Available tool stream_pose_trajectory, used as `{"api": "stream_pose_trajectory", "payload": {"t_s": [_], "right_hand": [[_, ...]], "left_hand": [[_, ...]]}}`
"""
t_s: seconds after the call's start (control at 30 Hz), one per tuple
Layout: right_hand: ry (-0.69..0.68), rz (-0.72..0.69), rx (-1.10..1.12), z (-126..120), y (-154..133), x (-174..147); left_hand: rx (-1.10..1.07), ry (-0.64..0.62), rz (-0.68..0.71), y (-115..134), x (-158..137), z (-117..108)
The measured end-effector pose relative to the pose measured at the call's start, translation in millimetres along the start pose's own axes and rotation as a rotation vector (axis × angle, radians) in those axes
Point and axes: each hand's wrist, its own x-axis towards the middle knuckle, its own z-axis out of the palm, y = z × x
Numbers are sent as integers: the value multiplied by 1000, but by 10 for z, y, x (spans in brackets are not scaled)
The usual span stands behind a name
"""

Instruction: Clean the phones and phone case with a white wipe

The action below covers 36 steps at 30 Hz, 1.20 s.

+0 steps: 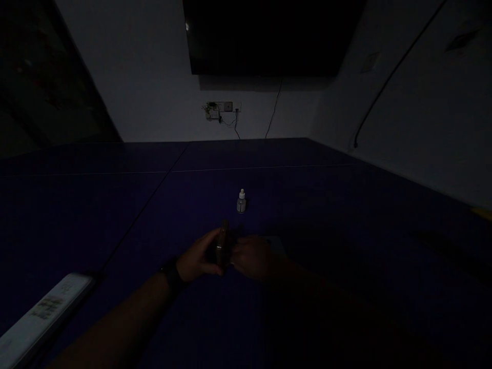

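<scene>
In dim light, my left hand, with a dark band at the wrist, grips a thin brownish slab-like object by its edge, thumb below and fingers above. The object stands roughly upright; its kind is too dark to make out. My right hand is closed just to the right of it, fingers curled toward its far side. What those fingertips hold is hidden. A small dropper bottle with a white top stands upright beyond both hands. Behind my right hand a pale flat thing lies partly covered.
A white power strip lies at the lower left on the dark blue surface. At the back, sockets with cables sit on the wall below a large dark screen. Something yellow shows at the right edge.
</scene>
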Motion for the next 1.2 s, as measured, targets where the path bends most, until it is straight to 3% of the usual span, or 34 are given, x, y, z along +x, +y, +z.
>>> {"api": "stream_pose_trajectory", "payload": {"t_s": [0.1, 0.27, 0.33, 0.5, 0.6, 0.7, 0.87, 1.1, 1.2], "right_hand": [[-15, -12, 0, 11, -18, -1], [19, -197, 121, -66, -60, -50], [32, -160, 118, -94, -34, -66], [40, 94, 68, -51, 63, -52], [39, 156, 45, 22, 61, -16], [45, 122, 36, 61, 25, 5], [-5, -94, 42, 21, 2, -14], [35, 94, -16, 69, 39, 13], [22, 102, 8, 56, 16, 13]], "left_hand": [[-10, -4, 2, -13, 3, -5], [-7, -24, -18, -17, 10, -18], [-12, -21, -22, -16, 7, -17], [-5, -18, -8, -10, -4, -12], [20, -3, 2, -5, -5, -16], [40, 4, 6, -3, -1, -19], [22, -10, -7, -8, -7, -10], [40, 3, 18, 3, -4, -6], [52, 3, -2, 1, -11, -11]]}}
